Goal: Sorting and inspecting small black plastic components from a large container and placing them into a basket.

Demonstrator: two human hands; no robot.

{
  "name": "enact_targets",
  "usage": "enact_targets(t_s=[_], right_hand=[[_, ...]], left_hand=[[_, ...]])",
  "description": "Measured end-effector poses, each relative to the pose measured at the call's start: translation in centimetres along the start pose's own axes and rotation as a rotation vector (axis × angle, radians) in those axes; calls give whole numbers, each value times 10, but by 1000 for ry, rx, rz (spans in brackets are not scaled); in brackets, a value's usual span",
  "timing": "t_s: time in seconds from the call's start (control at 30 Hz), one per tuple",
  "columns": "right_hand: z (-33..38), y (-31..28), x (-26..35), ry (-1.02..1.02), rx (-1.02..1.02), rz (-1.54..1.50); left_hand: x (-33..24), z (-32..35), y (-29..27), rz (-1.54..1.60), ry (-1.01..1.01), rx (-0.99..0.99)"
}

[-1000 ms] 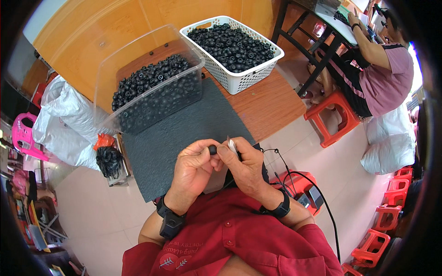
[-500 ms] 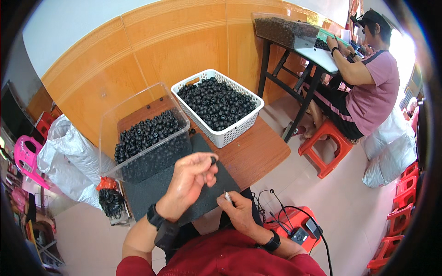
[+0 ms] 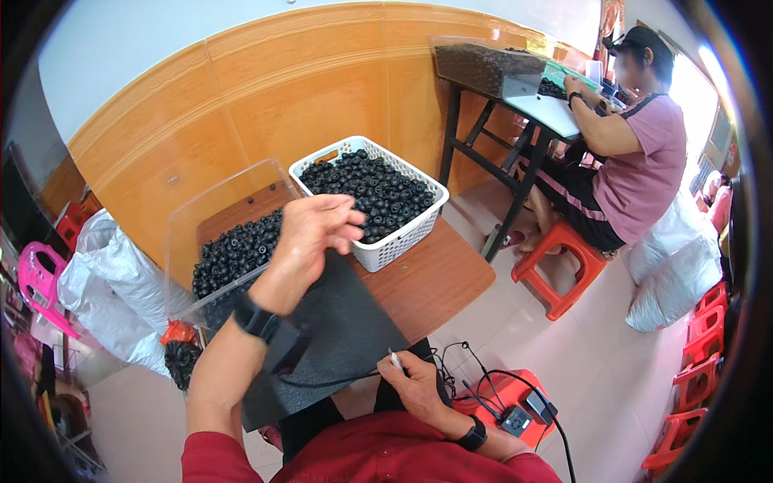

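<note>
My left hand (image 3: 316, 229) is raised over the near left edge of a white perforated basket (image 3: 407, 239). Its fingers look loosely apart, and I make out nothing between them. Small round black pieces (image 3: 378, 189) with ringed centres heap in the basket. More black pieces (image 3: 233, 256) lie in a clear plastic bin (image 3: 181, 229) to the left, partly hidden behind my left forearm. Low at the front, my right hand (image 3: 419, 388) is closed around a small pointed tool (image 3: 394, 361) with a pale handle. A dark mat (image 3: 346, 322) lies between my hands.
The brown tabletop (image 3: 451, 278) carries basket and bin. Black cables and small boxes (image 3: 515, 420) rest on a red stool at right. A co-worker (image 3: 636, 153) sits at another table (image 3: 531, 113) at the back right. White sacks (image 3: 121, 278) stand at left.
My left hand has moved up and away from me to the basket; the black piece it pinched before no longer shows in its fingers. My right hand still holds the tool, hardly moved.
</note>
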State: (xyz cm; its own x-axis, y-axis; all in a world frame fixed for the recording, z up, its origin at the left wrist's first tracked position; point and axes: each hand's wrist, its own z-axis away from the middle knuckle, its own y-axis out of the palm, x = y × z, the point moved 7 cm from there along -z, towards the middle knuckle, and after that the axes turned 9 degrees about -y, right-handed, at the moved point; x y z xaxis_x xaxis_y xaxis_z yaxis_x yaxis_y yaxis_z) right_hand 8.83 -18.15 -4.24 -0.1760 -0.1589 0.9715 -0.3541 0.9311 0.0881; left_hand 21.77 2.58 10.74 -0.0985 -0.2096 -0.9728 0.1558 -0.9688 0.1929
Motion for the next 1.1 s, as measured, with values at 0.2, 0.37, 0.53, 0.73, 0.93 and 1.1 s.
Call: enact_targets(t_s=[0.2, 0.37, 0.53, 0.73, 0.93, 1.1], right_hand=[[-3, 25, 6, 7, 99, 12], [-2, 35, 1, 87, 130, -7], [0, 37, 0, 116, 139, 35], [3, 31, -2, 117, 106, 13], [3, 34, 0, 100, 111, -3], [5, 45, 5, 90, 163, 24]], left_hand=[[-29, 57, -158, -107, 83, -281], [-24, 73, -222, -588, -86, -402], [13, 59, -235, -1167, -33, -140], [28, 40, -210, -1355, -111, 76], [42, 42, -211, -1366, -366, 131], [61, 40, -228, -1304, -481, 167]])
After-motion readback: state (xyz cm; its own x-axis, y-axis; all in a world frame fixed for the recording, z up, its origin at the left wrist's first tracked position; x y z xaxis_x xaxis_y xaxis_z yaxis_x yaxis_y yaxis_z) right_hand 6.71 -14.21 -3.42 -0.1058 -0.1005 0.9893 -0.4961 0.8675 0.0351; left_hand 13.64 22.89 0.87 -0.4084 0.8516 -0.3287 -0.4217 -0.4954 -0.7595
